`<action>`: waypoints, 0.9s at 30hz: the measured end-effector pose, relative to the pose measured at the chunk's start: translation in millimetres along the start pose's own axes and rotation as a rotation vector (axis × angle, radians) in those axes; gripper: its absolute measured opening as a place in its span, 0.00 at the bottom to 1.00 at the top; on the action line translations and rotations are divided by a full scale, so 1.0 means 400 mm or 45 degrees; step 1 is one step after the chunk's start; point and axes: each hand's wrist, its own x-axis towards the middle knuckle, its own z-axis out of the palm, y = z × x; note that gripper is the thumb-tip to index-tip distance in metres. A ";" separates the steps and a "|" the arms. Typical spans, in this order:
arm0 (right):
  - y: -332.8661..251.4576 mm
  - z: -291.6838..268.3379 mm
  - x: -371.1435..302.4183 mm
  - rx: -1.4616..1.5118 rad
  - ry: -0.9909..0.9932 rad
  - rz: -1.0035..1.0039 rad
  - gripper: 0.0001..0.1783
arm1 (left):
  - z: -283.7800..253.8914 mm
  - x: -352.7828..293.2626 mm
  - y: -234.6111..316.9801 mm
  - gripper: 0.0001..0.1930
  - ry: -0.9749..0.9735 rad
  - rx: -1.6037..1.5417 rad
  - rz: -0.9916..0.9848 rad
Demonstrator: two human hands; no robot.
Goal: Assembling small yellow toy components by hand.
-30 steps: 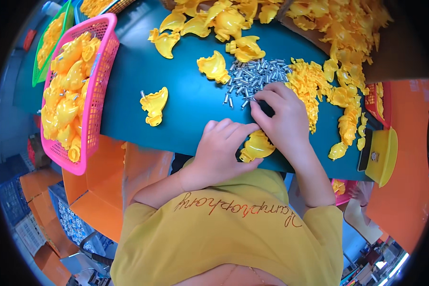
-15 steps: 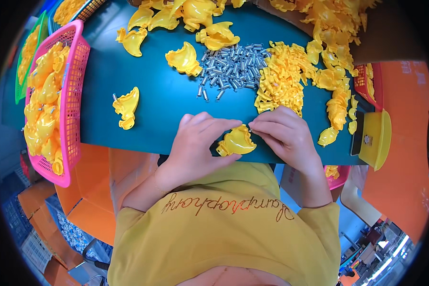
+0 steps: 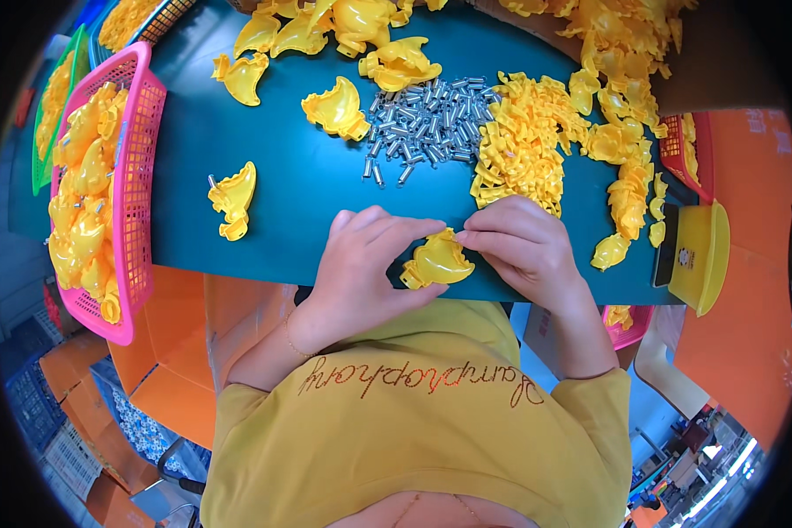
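We see the yellow shell (image 3: 437,261) on the near side of the heap of silver pins (image 3: 429,121), well apart from it, over the edge of the worktop (image 3: 299,202). The left hand (image 3: 358,260) is clamped on the shell, index finger at the rim facing the heap, thumb at the rim away from it. The right hand (image 3: 524,245) has its thumb and forefinger together at the shell's right end, apparently on a small bright piece (image 3: 458,235).

We judge the shell to be light, thin moulded plastic: stiff enough to keep its shape, a little springy at the edges. Its gloss suggests a slick, curved face that could slide or turn under a loose pinch, so we would take it by opposite rims, as the left hand does, and press gently, since the thin points may crack. The bright piece looks hard and easy to drop.

We cannot make out what that piece is, because the right fingertips cover most of it. The shell's underside and the part behind the left thumb are hidden, and we cannot tell whether it touches the worktop. Beyond the heap, the piled yellow shells (image 3: 361,25) are cut off by the frame.
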 end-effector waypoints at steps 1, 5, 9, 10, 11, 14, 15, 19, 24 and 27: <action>0.004 0.002 -0.009 0.010 -0.019 0.021 0.16 | -0.001 0.000 0.000 0.32 -0.006 0.001 -0.003; 0.000 0.009 -0.017 0.006 -0.037 0.052 0.16 | 0.002 0.000 -0.003 0.32 -0.005 0.002 0.002; -0.019 0.017 -0.015 0.074 -0.051 0.119 0.15 | 0.007 -0.004 -0.005 0.31 0.012 0.013 -0.010; -0.032 0.020 -0.014 0.118 -0.016 0.194 0.15 | 0.008 -0.005 -0.005 0.31 0.018 0.012 -0.013; -0.044 0.026 -0.014 0.163 0.020 0.269 0.15 | 0.008 -0.005 -0.005 0.31 0.019 0.014 -0.014; -0.062 0.058 -0.035 0.201 0.143 0.435 0.13 | 0.014 -0.003 -0.001 0.31 0.032 0.028 -0.020; -0.065 0.069 -0.033 0.200 0.147 0.438 0.13 | 0.015 -0.003 0.000 0.31 0.037 0.042 -0.024; -0.091 0.085 -0.006 0.298 0.213 0.694 0.14 | 0.018 -0.001 0.002 0.31 0.057 0.058 -0.024; -0.102 0.084 0.009 0.442 0.243 0.867 0.20 | -0.013 0.010 0.024 0.36 -0.050 0.028 -0.037; -0.086 0.083 0.002 0.304 0.179 0.724 0.23 | -0.039 0.013 0.010 0.41 -0.192 -0.022 -0.019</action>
